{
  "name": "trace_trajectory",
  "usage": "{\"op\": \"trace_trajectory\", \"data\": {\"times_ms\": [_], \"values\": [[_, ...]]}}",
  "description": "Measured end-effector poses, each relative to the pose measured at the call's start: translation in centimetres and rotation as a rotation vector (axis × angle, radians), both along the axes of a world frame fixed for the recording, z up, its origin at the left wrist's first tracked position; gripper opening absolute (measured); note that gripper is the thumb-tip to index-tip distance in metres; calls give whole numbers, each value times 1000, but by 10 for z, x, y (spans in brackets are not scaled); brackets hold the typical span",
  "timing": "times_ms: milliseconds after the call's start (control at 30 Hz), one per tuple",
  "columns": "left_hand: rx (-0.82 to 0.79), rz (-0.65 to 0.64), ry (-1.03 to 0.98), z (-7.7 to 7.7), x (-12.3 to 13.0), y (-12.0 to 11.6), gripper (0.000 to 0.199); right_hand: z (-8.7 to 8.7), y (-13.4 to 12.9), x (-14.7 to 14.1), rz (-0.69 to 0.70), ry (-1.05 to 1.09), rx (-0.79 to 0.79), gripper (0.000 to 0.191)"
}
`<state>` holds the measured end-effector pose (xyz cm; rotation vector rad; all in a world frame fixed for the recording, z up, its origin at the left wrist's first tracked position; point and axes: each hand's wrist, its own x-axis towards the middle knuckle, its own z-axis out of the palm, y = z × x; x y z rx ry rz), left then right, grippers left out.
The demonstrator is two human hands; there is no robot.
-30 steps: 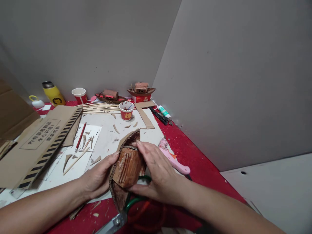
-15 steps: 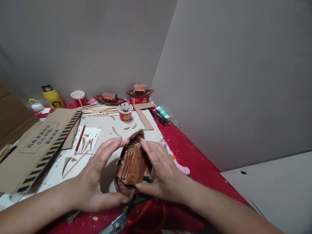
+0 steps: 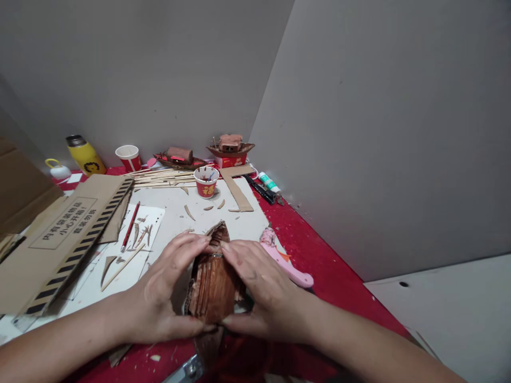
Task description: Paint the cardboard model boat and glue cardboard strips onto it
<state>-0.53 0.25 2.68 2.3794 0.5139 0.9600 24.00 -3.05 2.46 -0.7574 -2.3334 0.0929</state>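
Note:
Between my two hands is a brown-painted cardboard model boat [image 3: 213,287] with a ribbed, curved roof and a pointed far end. My left hand [image 3: 163,295] grips its left side, fingertips near the far end of the roof and thumb at the near end. On the other side my right hand [image 3: 261,292] holds it the same way. My palms hide part of the hull. Just below the boat lies a pair of scissors [image 3: 190,368], its handles mostly covered.
Left lie a printed cardboard sheet [image 3: 75,229], a red pencil [image 3: 131,226] and cardboard scraps. Beyond stand a paper cup [image 3: 206,187], thin wooden sticks [image 3: 163,180], two other model boats [image 3: 230,144] and a yellow bottle [image 3: 85,157]. A pink-handled tool [image 3: 291,268] lies right.
The boat has turned and tipped slightly in my hands, its near end now lower over the scissors. My right hand has shifted a little left, uncovering more of the pink handle.

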Motion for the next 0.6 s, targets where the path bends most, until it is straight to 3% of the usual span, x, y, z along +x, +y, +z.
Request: {"op": "trace_trajectory", "data": {"times_ms": [367, 600], "values": [[102, 1, -14, 5, 3, 0, 110, 1, 1, -1, 25, 63, 30, 103], [60, -5, 8, -3, 4, 2, 110, -6, 4, 0, 22, 100, 14, 100]]}}
